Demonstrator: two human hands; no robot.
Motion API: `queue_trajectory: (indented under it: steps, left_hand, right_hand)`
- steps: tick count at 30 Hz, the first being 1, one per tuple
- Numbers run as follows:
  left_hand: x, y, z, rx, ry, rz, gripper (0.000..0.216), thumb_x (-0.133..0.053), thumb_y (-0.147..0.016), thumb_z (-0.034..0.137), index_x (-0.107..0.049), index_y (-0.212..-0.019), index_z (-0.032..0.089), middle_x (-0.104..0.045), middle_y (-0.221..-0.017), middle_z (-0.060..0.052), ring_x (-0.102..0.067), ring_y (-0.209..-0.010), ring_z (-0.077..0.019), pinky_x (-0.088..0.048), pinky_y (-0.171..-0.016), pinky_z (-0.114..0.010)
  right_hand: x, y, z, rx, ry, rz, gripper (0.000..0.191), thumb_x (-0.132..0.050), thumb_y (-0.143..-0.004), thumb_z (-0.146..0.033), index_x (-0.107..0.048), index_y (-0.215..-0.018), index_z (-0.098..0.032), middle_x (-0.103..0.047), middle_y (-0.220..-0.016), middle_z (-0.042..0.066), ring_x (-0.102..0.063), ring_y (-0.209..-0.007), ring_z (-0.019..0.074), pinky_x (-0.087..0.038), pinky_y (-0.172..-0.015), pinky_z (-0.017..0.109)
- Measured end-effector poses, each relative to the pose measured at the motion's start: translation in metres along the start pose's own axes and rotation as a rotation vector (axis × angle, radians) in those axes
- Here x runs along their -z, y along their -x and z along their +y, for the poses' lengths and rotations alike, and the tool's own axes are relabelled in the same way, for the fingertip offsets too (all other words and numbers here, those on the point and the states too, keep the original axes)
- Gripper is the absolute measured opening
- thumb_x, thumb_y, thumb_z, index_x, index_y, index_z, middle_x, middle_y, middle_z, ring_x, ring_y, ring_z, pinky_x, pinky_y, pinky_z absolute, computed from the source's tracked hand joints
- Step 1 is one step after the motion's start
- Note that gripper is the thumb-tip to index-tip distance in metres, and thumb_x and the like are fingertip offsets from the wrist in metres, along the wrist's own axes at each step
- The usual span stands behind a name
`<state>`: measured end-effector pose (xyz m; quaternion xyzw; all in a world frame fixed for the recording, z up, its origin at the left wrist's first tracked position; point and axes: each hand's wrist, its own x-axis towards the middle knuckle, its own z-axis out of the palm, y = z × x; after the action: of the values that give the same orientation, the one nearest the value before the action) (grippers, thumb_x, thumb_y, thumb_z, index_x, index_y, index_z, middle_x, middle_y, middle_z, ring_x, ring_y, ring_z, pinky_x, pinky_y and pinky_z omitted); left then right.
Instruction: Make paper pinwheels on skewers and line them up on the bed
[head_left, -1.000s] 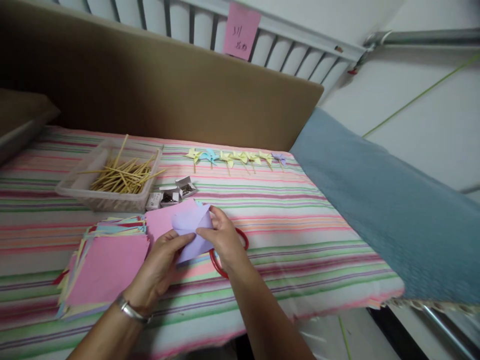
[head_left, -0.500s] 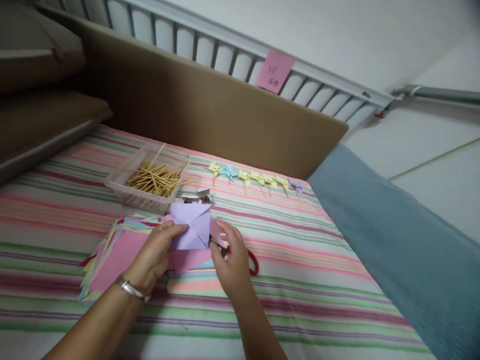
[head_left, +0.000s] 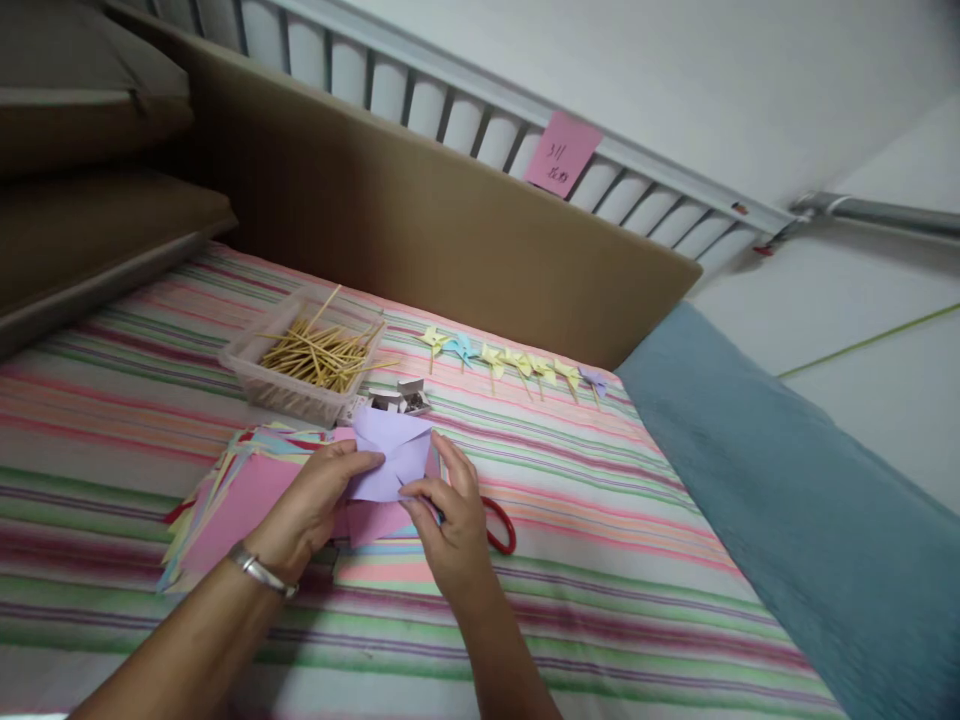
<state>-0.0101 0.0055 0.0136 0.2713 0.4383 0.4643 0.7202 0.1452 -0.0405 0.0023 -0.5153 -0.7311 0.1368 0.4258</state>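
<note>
The left hand (head_left: 319,500) pinches a thin, square sheet of lilac paper (head_left: 405,458), slit at the corners, above stacked coloured paper squares (head_left: 251,505). The right hand (head_left: 454,505), fingers loosely curled, seems to nip its lower right corner. A smooth red looped handle (head_left: 512,537) lies just beside; beyond, a translucent plastic tub (head_left: 281,397) holds slender wooden sticks (head_left: 322,358).
</note>
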Motion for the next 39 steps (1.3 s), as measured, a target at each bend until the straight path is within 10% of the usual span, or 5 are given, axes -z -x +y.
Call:
queue_trajectory:
  steps: [11, 39]
  left_hand:
    - [-0.007, -0.002, -0.014, -0.028, -0.217, -0.04, 0.021, -0.075, -0.052, 0.025, -0.071, -0.068, 0.012, -0.067, -0.059, -0.001, -0.052, -0.052, -0.0117, -0.037, -0.054, -0.022]
    - [-0.003, -0.002, -0.016, 0.039, -0.34, -0.125, 0.022, -0.075, -0.055, 0.029, -0.07, -0.068, 0.012, -0.063, -0.057, 0.0, -0.05, -0.052, -0.0113, -0.035, -0.055, -0.023]
  right_hand:
    - [-0.001, -0.001, 0.003, -0.305, -0.199, 0.044, 0.006, -0.064, -0.078, -0.019, -0.069, -0.075, -0.02, -0.032, -0.148, 0.009, -0.027, -0.137, 0.0286, -0.024, -0.11, 0.048]
    - [0.0, -0.006, -0.006, -0.496, -0.081, 0.013, 0.009, -0.066, -0.069, -0.014, -0.063, -0.062, -0.019, -0.049, -0.136, 0.013, -0.036, -0.132, 0.0259, -0.029, -0.106, 0.04]
